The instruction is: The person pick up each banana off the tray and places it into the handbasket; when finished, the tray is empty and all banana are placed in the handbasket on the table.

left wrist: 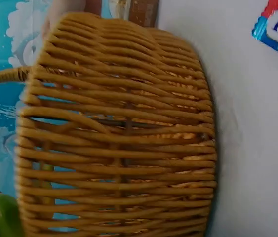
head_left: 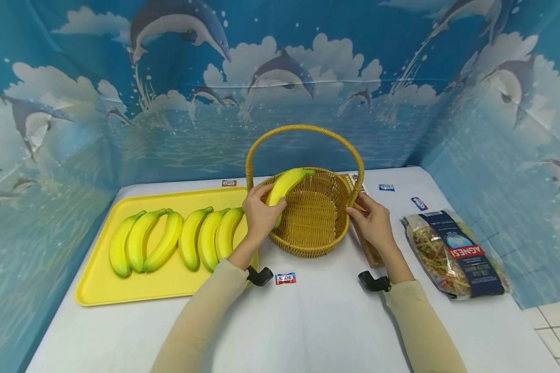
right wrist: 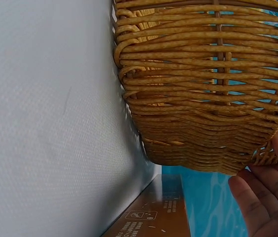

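Observation:
A yellow banana (head_left: 285,187) with a greenish tip is gripped by my left hand (head_left: 262,210), above the left side of a wicker basket (head_left: 309,252). In the left wrist view the banana's green end (left wrist: 1,213) peeks out at the lower left, past the basket wall. My right hand (head_left: 375,221) pinches the basket's right rim beside the foot of its arched handle (head_left: 303,127). The right wrist view has that thumb and fingers around the rim. Inside, the woven basket floor shows bare.
Left of the basket lies a yellow tray (head_left: 98,292) with several bananas (head_left: 164,243). A brown package (head_left: 369,248) sits behind the right hand, and an Agnesi pasta bag (head_left: 457,254) lies at the right. Small wrapped candies (head_left: 285,278) are scattered about; a dolphin-print curtain (head_left: 280,103) stands behind.

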### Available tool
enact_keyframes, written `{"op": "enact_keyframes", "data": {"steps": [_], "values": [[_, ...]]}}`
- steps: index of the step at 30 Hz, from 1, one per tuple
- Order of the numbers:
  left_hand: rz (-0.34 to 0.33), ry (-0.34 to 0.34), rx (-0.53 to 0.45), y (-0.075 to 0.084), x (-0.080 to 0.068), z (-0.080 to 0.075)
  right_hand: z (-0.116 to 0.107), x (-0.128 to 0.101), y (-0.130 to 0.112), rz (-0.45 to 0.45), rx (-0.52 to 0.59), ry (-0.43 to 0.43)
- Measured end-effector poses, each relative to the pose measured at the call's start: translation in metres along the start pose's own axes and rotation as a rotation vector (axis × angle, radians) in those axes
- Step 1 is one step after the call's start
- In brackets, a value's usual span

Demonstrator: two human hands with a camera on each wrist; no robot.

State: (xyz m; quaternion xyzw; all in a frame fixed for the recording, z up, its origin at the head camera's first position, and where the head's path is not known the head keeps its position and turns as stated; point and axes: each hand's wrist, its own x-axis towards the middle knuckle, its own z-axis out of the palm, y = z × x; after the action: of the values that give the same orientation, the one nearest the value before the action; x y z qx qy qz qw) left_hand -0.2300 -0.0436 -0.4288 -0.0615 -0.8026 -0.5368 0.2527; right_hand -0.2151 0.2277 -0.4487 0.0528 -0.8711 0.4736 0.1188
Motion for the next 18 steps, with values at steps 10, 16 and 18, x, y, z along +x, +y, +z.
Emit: {"op": "enact_keyframes", "data": {"steps": [10,16,18], "values": [[-0.045,-0.036,0.179,-0.02,0.005,0.013,0.001,0.001,0.002,-0.013,-0.01,0.0],[-0.043,-0.068,0.244,-0.022,0.005,0.015,0.001,0.001,0.002,-0.007,-0.031,0.009],[-0.036,-0.066,0.27,-0.024,0.005,0.016,0.001,0.001,0.002,-0.003,-0.039,0.013]]}}
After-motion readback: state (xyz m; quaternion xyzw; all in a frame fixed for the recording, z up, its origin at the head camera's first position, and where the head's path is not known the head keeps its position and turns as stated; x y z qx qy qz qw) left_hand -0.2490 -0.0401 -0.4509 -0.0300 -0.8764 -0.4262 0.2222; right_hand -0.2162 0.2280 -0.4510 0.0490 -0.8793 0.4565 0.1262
